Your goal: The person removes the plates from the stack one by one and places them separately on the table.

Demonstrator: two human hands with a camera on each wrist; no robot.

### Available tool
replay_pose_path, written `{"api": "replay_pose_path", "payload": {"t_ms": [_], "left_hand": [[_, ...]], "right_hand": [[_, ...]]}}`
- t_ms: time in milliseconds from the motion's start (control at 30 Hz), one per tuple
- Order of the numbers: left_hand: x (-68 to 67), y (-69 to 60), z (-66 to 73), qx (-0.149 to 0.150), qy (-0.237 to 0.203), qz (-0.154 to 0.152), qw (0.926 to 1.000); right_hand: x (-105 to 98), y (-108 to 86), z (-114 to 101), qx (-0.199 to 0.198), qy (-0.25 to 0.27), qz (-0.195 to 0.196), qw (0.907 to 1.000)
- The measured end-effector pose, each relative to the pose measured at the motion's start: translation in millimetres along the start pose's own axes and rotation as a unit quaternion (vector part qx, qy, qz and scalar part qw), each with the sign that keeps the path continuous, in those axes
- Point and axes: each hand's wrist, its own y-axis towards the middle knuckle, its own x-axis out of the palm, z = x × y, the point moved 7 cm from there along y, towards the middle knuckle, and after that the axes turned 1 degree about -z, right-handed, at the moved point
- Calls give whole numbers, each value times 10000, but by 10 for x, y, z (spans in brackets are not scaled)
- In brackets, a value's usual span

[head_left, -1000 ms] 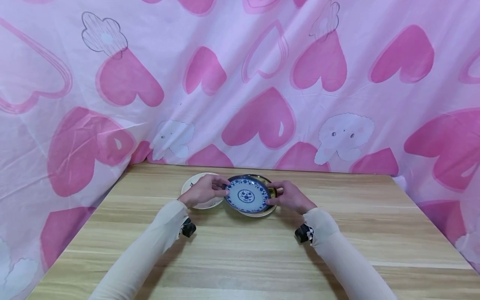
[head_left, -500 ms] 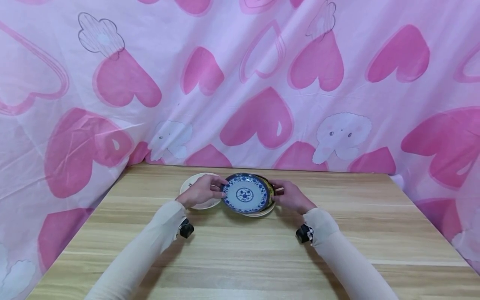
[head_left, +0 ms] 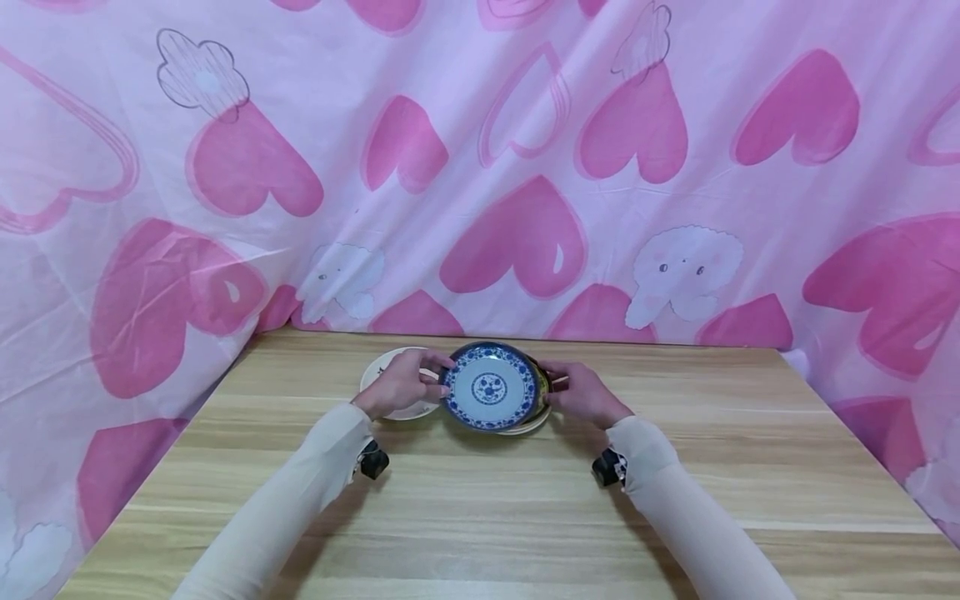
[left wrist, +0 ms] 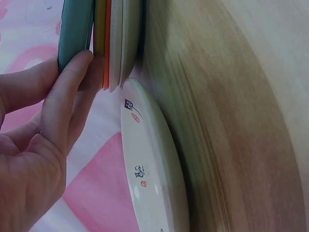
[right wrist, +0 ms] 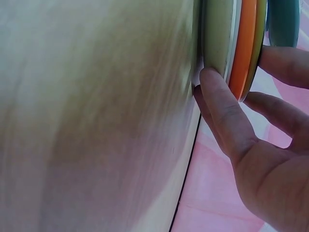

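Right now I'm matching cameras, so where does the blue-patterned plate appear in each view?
Head: the blue-patterned plate is below centre, between the left hand and right hand.
Left wrist: upper left, teal side showing, cut off by the top edge.
Right wrist: top right corner, only a teal part.
Shared landmark: the plate stack beneath, partly visible in all three.

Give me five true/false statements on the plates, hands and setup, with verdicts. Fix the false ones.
1. The left hand pinches the rim of the blue-and-white plate. True.
2. The blue-and-white plate is underneath the stack. False: it is above the stack.
3. The right hand touches the stack. True.
4. The white plate with dark and red marks lies on the table beside the stack. True.
5. The cloth behind the table is plain green. False: it is pink with hearts.
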Motion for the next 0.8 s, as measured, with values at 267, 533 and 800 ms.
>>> {"api": "replay_pose_path", "payload": {"t_ms": [267,533,800], "left_hand": [[-28,-44,-2,-60,46,194,9998],[-45,-120,15,195,-101,398,9990],[-60,-160,-2,355,-19,529,9980]], "right_hand": [[2,0,-17,-67,99,-13,9999],[-4,-3,-9,-40,116,17,9999],[-2,5,4,-124,116,35,9998]]}}
